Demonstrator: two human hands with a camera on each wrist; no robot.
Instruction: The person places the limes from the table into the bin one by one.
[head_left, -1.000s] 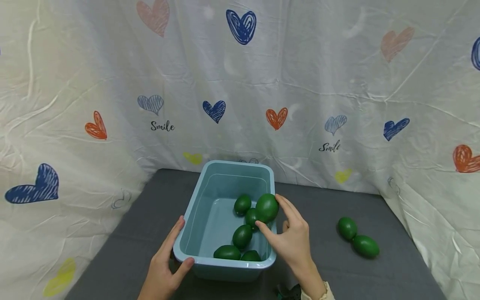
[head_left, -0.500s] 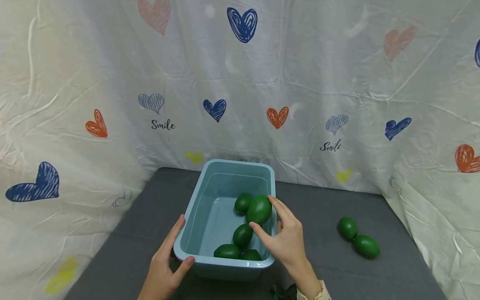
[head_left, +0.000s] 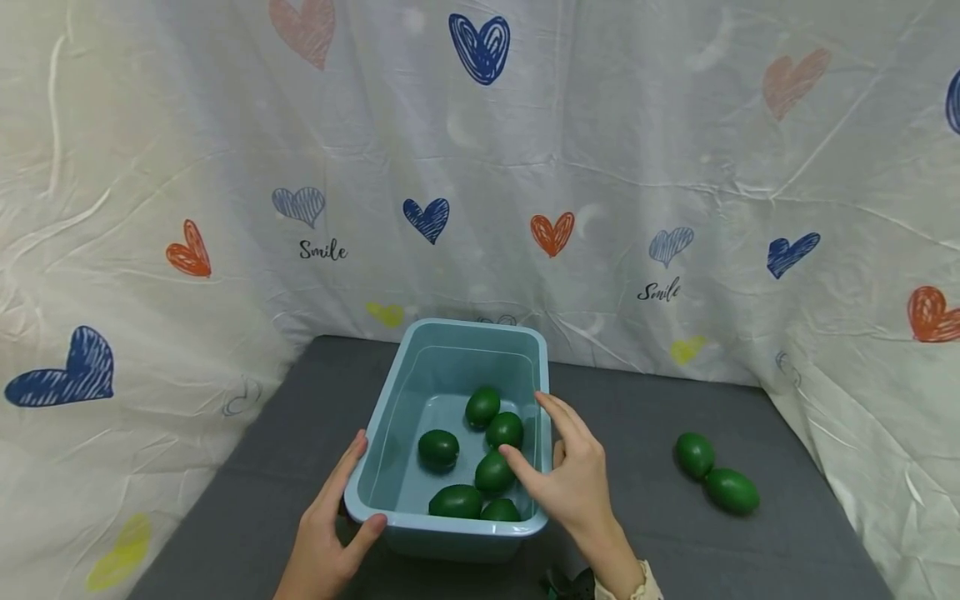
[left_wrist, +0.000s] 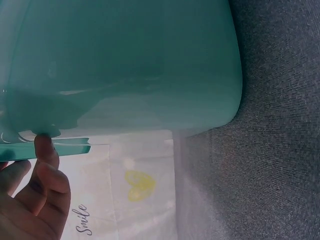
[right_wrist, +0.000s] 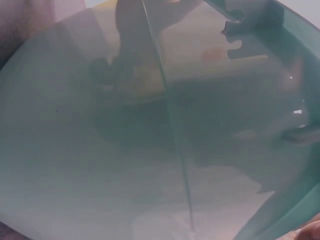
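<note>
A light blue plastic bin [head_left: 390, 417] stands on the grey table [head_left: 645, 533] and holds several green oval fruits. One fruit [head_left: 438, 448] lies alone on the bin floor to the left of the others [head_left: 495, 471]. My left hand [head_left: 341, 500] grips the bin's near left corner, thumb hooked over the rim. My right hand [head_left: 551, 458] hovers over the right rim with thumb and fingers spread, holding nothing. The left wrist view shows the bin's outer wall [left_wrist: 125, 65] and my fingers [left_wrist: 47, 170] at its rim. The bin's wall [right_wrist: 150, 125] fills the right wrist view.
Two more green fruits [head_left: 695, 454] [head_left: 731, 490] lie touching on the table to the right of the bin. A white sheet with heart prints [head_left: 480, 167] hangs close behind and on both sides. Bare grey table [left_wrist: 270, 125] lies around the bin.
My right hand carried a green fruit over the bin and let it go. The fruit now lies on the bin floor at the left. The left hand kept its hold.
</note>
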